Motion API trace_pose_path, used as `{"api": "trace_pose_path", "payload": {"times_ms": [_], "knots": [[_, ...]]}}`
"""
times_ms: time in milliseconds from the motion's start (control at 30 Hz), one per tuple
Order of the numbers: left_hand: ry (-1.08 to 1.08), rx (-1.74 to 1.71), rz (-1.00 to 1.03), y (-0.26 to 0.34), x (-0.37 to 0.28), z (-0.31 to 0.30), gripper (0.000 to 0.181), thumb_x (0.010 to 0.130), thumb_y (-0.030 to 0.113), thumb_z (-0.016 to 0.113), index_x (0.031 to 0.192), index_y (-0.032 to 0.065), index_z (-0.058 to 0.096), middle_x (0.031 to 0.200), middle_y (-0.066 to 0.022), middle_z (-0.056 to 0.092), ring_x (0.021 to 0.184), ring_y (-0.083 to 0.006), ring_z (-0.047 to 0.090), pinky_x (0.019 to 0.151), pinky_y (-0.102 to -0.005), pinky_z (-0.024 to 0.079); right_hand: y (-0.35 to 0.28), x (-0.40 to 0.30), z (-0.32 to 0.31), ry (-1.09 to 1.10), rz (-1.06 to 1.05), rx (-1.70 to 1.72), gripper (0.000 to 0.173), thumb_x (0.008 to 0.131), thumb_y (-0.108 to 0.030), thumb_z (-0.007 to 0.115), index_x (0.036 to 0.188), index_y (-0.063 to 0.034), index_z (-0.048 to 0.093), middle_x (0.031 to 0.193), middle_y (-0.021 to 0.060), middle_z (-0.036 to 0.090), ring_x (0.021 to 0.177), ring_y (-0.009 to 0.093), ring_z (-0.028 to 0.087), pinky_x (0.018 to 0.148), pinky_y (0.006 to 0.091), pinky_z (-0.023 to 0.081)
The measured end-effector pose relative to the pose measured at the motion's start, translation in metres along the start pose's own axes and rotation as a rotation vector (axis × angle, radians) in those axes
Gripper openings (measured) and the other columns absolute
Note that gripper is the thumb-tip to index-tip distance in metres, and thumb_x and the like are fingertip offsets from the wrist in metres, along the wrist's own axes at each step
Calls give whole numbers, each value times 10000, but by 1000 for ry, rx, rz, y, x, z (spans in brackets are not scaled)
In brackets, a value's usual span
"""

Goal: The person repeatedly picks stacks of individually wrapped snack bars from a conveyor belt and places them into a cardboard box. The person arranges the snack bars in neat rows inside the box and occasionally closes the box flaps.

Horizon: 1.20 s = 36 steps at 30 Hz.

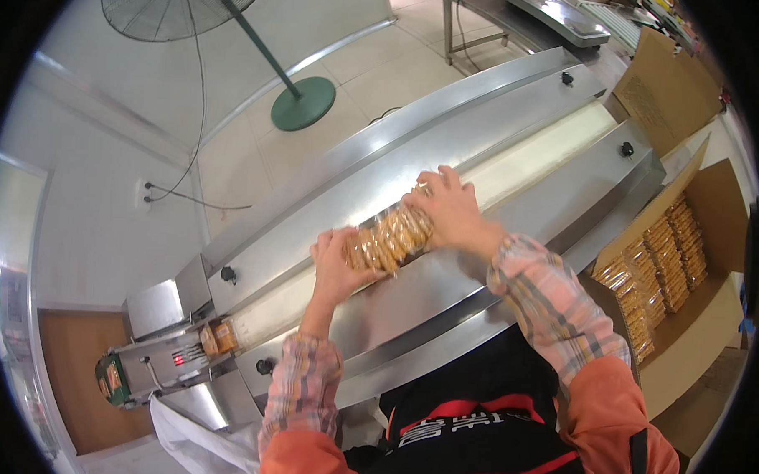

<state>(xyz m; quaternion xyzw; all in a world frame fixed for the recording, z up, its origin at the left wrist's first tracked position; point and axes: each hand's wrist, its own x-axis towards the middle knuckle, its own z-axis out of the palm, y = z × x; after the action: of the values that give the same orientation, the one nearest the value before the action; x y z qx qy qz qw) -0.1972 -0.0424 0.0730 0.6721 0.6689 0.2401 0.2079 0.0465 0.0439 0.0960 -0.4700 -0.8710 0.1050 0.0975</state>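
Between my two hands is a row of clear-wrapped golden-brown snack packs (pixel 389 237), pressed together end to end. My left hand (pixel 339 267) grips the near-left end, with the thumb along the lower side. My right hand (pixel 451 208) clasps the other end, fingers curled over its top. The row sits over the pale belt (pixel 545 152) of a steel conveyor; whether it touches the belt I cannot tell. At the belt's lower left end lie a few wrapped packs (pixel 218 338). To my right, an open cardboard box (pixel 688 367) holds several rows of similar packs (pixel 661 259).
Steel side plates (pixel 382 168) with black knobs (pixel 228 274) flank the belt. Beyond them a green-based pedestal fan (pixel 304 104) stands on the tiled floor. A platform scale (pixel 559 17) rests on a steel table at the upper right. White cloth (pixel 203 444) hangs at the lower left.
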Motion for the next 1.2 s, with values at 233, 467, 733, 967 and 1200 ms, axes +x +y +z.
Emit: {"api": "trace_pose_path", "payload": {"times_ms": [233,467,733,967,1200], "knots": [[364,-15,162,62,-75,-22,833,490,228,926,1217,100,541,1246,-148,449,1175,-360,398,1008,-471,334,-25,-74,-45,599,-153,-31,520,612,-188,752,1104,-309,633,1265,49,473,1256,381,386,907,556,382],[146,107,215,71,-96,11,833,541,230,919,1257,117,508,1232,-155,436,1215,-366,375,1034,-480,320,-22,-133,-15,500,26,-45,502,609,-164,725,1081,-294,610,1239,36,483,1250,364,397,877,579,365],[140,-370,864,238,-47,-5,815,637,300,900,1312,103,489,1358,-163,327,1229,-322,433,958,-447,444,-5,-273,-174,1045,306,-421,493,610,-141,759,1085,-202,640,1238,88,530,1210,370,450,968,498,385],[-102,-592,1201,431,15,122,725,621,104,845,1263,85,509,1308,-224,330,1091,-429,507,914,-477,472,101,-411,-184,916,892,-330,750,588,-205,873,1276,-133,584,1335,159,474,1242,378,416,1039,466,369],[-759,208,1048,476,79,283,620,864,469,604,1327,65,526,1275,-241,540,1249,-375,466,1044,-448,388,236,-439,-161,50,1178,208,789,792,-690,589,1374,-163,517,1290,212,548,1182,387,518,1032,467,385]]}}
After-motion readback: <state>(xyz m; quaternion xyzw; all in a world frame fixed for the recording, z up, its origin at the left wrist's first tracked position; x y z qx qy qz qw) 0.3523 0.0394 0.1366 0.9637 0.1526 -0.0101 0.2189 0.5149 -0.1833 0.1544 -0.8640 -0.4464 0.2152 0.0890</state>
